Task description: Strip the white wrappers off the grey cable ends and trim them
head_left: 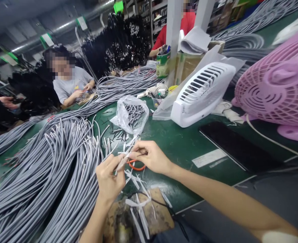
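Both of my hands meet over the green table, their fingertips pinched together. My left hand (111,176) is closed on a thin whitish strip (123,161). From the right, my right hand (152,158) pinches the upper end of the same strip; finer detail is hidden by the fingers. An orange loop (137,166), perhaps a tool handle, lies just below my right fingers. White strip scraps (135,179) are scattered underneath. Close by on the left are bundled grey cables (70,152) with stripped ends. Beyond my hands sits a clear plastic bag (133,114) of short dark tube pieces.
At right stand a white fan-like appliance (202,94) and a pink fan (277,84); a black flat device (235,145) lies before them. A stained board (161,211) is at the near edge. Across the table a person in grey (75,79) works by more cable coils (123,82).
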`<state>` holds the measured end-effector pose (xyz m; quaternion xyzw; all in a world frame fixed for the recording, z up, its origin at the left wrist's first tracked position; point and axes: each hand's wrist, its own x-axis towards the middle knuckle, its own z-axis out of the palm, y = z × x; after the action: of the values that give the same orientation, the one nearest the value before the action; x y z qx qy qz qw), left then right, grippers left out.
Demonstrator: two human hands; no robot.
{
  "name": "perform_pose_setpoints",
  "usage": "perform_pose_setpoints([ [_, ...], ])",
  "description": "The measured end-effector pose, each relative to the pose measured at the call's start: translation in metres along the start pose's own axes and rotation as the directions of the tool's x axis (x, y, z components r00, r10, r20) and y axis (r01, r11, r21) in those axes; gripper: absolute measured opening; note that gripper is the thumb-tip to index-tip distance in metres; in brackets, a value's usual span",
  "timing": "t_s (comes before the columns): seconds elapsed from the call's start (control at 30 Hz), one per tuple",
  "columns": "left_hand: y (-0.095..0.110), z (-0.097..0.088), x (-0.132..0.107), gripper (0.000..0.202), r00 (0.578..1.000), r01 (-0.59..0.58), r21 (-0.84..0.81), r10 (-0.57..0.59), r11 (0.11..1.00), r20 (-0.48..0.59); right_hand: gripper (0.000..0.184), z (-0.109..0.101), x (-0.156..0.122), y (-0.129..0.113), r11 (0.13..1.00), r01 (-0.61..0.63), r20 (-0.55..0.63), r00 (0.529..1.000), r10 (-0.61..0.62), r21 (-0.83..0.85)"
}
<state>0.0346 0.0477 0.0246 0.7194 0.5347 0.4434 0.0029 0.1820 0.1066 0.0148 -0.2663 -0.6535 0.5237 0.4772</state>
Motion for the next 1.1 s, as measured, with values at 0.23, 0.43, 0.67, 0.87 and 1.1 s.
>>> perform_pose_setpoints([
  [0.23, 0.001, 0.008, 0.0, 0.018, 0.997, 0.043, 0.101, -0.036, 0.994, -0.069, 0.029, 0.004, -0.005, -0.002, 0.994, -0.081, -0.054, 0.995, 0.084, 0.068],
  [0.43, -0.004, 0.006, 0.003, 0.018, 0.983, -0.072, 0.008, 0.07, 0.997, 0.168, 0.014, -0.009, 0.002, 0.0, 0.983, 0.066, -0.012, 0.998, -0.069, -0.173],
  [0.67, -0.002, 0.01, 0.01, 0.019, 0.934, 0.357, -0.258, -0.347, 0.898, 0.083, 0.013, -0.015, 0.002, -0.008, 0.964, 0.204, 0.038, 0.979, -0.201, -0.17],
  [0.87, -0.007, 0.006, 0.01, 0.018, 0.948, 0.229, -0.256, -0.156, 0.939, 0.278, 0.011, -0.025, 0.015, 0.004, 0.985, 0.019, -0.115, 0.993, -0.04, -0.173],
  [1.1, -0.016, 0.014, 0.013, 0.04, 0.778, 0.598, -0.559, -0.583, 0.574, 0.234, 0.006, -0.026, 0.013, 0.0, 0.95, 0.018, 0.159, 0.987, 0.034, -0.31],
])
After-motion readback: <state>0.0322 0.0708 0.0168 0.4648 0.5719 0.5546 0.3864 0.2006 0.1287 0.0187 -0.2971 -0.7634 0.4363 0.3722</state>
